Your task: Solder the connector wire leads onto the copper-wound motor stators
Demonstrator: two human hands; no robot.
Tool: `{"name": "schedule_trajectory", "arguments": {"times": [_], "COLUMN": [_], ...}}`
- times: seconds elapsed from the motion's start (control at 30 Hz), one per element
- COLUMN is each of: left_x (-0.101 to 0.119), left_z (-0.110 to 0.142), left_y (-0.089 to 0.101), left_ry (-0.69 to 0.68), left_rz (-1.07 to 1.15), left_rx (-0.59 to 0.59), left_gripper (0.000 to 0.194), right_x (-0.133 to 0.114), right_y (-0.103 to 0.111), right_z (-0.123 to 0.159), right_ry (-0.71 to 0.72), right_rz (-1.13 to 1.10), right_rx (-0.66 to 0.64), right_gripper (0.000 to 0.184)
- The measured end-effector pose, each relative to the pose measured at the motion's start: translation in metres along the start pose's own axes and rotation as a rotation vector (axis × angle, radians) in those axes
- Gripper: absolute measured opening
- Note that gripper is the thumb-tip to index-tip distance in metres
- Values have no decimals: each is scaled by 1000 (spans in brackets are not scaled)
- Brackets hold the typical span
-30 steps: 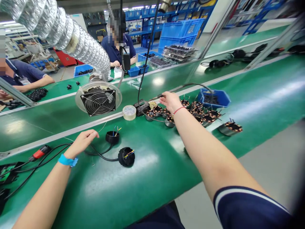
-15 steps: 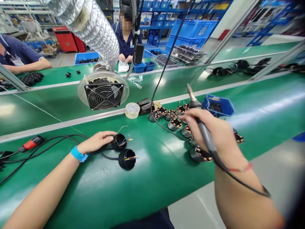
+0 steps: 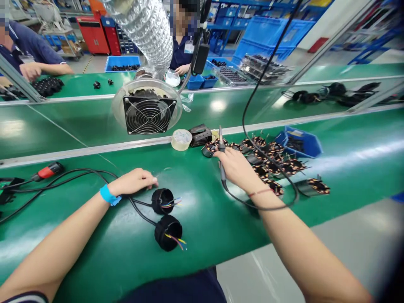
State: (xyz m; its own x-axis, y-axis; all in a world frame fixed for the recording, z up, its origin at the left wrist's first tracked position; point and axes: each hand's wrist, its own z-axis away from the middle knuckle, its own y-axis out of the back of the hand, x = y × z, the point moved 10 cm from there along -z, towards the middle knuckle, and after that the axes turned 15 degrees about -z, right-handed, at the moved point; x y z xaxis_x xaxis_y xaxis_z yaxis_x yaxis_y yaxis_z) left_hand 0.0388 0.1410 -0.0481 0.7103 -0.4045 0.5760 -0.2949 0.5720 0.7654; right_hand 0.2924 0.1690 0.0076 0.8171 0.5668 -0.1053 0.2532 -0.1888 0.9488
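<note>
My right hand (image 3: 237, 167) is closed round a soldering iron (image 3: 221, 148), tip pointing up toward the far edge, its black cord (image 3: 271, 205) looping off to the right. My left hand (image 3: 134, 182), with a blue wristband, rests on the green mat with fingers curled and pinched; a thin wire (image 3: 164, 170) runs off just beyond the fingertips. Just right of it lie two black round housings (image 3: 162, 200) (image 3: 168, 232) with coloured wires sticking out, joined by black cable.
A fume fan (image 3: 148, 112) on a silver duct stands behind. A tape roll (image 3: 181, 139) and black iron stand (image 3: 200, 134) sit near the mat's far edge. Several copper-wound stators (image 3: 274, 162) and a blue bin (image 3: 301, 142) lie right. Other people work across the line.
My right hand has swung the soldering iron from the right in toward the middle of the mat. My left hand has drawn back a little left of the housings.
</note>
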Motion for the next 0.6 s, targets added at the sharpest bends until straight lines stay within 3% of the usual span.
{"name": "schedule_trajectory", "arguments": {"times": [0.1, 0.23, 0.37, 0.47, 0.53, 0.6], "left_x": [0, -1, -7, -16, -19, -20], "left_z": [3, 3, -4, -6, -7, -9], "left_y": [17, 21, 14, 10, 8, 5], "left_ry": [57, 122, 156, 231, 268, 293], "left_rz": [-100, -5, 266, 400, 499, 558], "left_rx": [219, 350, 343, 317, 296, 262], "left_gripper": [40, 37, 17, 21, 25, 27], "right_x": [6, -12, -71, -114, -124, -116], "right_y": [-22, -26, -34, -29, -20, -13], "right_z": [-17, -25, -22, -15, -12, -11], "right_ry": [-24, -49, 42, 173, 203, 142], "right_rz": [-15, -69, -198, -449, -600, -659], "right_rx": [-18, -13, -40, 16, 89, 146], "right_gripper": [31, 24, 21, 29, 37, 44]}}
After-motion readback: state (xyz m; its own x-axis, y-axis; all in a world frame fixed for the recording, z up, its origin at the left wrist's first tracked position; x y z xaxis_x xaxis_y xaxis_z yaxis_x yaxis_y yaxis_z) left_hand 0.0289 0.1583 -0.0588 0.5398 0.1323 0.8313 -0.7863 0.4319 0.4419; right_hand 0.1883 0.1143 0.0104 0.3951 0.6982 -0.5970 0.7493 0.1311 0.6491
